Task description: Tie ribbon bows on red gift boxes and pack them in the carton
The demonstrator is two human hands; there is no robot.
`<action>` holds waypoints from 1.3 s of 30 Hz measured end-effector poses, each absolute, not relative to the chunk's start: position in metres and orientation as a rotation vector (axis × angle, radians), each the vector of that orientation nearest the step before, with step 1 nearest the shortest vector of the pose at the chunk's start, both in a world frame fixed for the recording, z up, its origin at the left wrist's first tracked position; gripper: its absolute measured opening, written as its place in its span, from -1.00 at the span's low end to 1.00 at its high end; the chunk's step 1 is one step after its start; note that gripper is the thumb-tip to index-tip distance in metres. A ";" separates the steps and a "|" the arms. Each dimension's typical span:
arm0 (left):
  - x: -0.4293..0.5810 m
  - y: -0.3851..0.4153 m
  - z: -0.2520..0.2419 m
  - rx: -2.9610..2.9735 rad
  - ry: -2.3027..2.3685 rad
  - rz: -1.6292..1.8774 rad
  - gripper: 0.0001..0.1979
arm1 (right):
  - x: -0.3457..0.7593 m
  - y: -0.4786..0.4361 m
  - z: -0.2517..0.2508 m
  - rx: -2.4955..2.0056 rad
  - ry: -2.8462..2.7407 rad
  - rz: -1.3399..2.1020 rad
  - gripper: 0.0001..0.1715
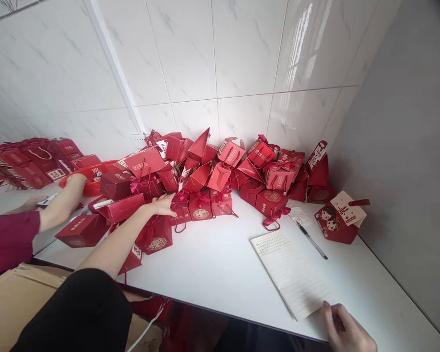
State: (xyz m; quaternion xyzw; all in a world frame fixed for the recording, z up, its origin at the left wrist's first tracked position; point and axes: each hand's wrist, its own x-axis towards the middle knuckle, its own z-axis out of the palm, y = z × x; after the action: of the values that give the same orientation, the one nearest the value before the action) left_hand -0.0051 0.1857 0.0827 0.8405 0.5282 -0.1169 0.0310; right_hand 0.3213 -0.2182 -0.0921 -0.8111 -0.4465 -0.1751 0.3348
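Observation:
My left hand (164, 205) reaches across to the pile of red gift boxes (201, 203). Its fingers are stretched out against a box with a ribbon bow, and they do not wrap round it. Below that hand stands a box with a round gold emblem (159, 243). My right hand (346, 328) rests at the table's front edge with curled fingers and nothing visible in them. Its thumb lies by the lower corner of an open notebook (297, 278), which has handwriting at the top. A black pen (313, 242) lies right of the notebook.
At left, a co-worker's maroon sleeve (11, 242) and arm reach toward a red-orange basin (91, 188). More stacked red boxes (25, 164) stand behind. One box with a cream tag (337, 222) sits by the grey panel (407, 171). Cardboard (7, 303) is below the table's edge.

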 end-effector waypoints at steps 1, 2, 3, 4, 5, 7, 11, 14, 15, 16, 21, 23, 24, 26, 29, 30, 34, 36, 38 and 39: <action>-0.002 0.184 0.082 2.612 1.616 -0.364 -0.05 | 0.321 -0.218 -0.092 -2.117 -1.158 -0.458 -0.51; 0.000 0.183 0.083 2.638 1.603 -0.362 -0.05 | 0.321 -0.218 -0.093 -2.112 -1.150 -0.465 -0.51; 0.002 0.180 0.085 2.667 1.584 -0.356 -0.05 | 0.321 -0.218 -0.094 -2.104 -1.141 -0.473 -0.51; 0.003 0.176 0.087 2.700 1.557 -0.346 -0.05 | 0.320 -0.218 -0.094 -2.097 -1.129 -0.484 -0.51; 0.003 0.171 0.090 2.734 1.527 -0.332 -0.05 | 0.319 -0.218 -0.094 -2.092 -1.119 -0.491 -0.51; 0.001 0.157 0.100 2.791 1.459 -0.304 -0.04 | 0.319 -0.217 -0.093 -2.099 -1.101 -0.482 -0.51; -0.004 0.114 0.125 2.907 1.223 -0.252 -0.07 | 0.319 -0.218 -0.083 -2.152 -1.072 -0.345 -0.51; 0.002 0.075 0.134 2.902 0.947 -0.237 -0.21 | 0.316 -0.216 -0.071 -2.178 -1.038 -0.123 -0.52; 0.008 0.063 0.132 2.890 0.833 -0.238 -0.24 | 0.313 -0.214 -0.066 -2.163 -1.031 -0.035 -0.53; 0.015 0.052 0.128 2.883 0.700 -0.242 -0.24 | 0.308 -0.210 -0.060 -2.130 -1.030 0.048 -0.54; 0.067 0.024 0.082 2.900 0.125 -0.248 -0.18 | 0.279 -0.176 -0.027 -1.887 -1.182 0.269 -0.56; 0.087 0.030 0.069 2.945 0.157 -0.168 -0.19 | 0.274 -0.163 -0.015 -1.929 -1.189 0.205 -0.55; 0.095 0.035 0.066 2.964 0.259 -0.078 -0.20 | 0.273 -0.158 -0.009 -1.951 -1.176 0.180 -0.56; 0.105 0.045 0.068 2.929 0.528 0.169 -0.30 | 0.273 -0.153 0.000 -1.966 -1.151 0.196 -0.57; 0.110 0.049 0.078 2.679 0.820 0.271 -0.61 | 0.271 -0.145 0.006 -1.885 -1.189 0.374 -0.60; 0.109 0.045 0.081 2.592 0.852 0.191 -0.67 | 0.270 -0.141 0.005 -1.845 -1.209 0.438 -0.61; 0.102 0.018 0.082 2.434 0.819 -0.156 -0.51 | 0.261 -0.118 -0.001 -1.678 -1.262 0.542 -0.58; 0.095 0.005 0.076 2.454 0.790 -0.144 -0.50 | 0.257 -0.109 -0.002 -1.622 -1.328 0.583 -0.55; 0.086 -0.003 0.068 2.467 0.782 -0.008 -0.54 | 0.254 -0.107 0.000 -1.621 -1.401 0.633 -0.59; 0.082 -0.006 0.063 2.461 0.801 0.088 -0.56 | 0.253 -0.109 0.002 -1.634 -1.425 0.654 -0.63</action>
State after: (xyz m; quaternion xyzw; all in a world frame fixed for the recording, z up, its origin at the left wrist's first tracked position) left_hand 0.0815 -0.0058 0.0634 0.9143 0.2975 0.0329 0.2727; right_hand 0.2531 -0.1086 0.0017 -0.6534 -0.5698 0.2614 0.4244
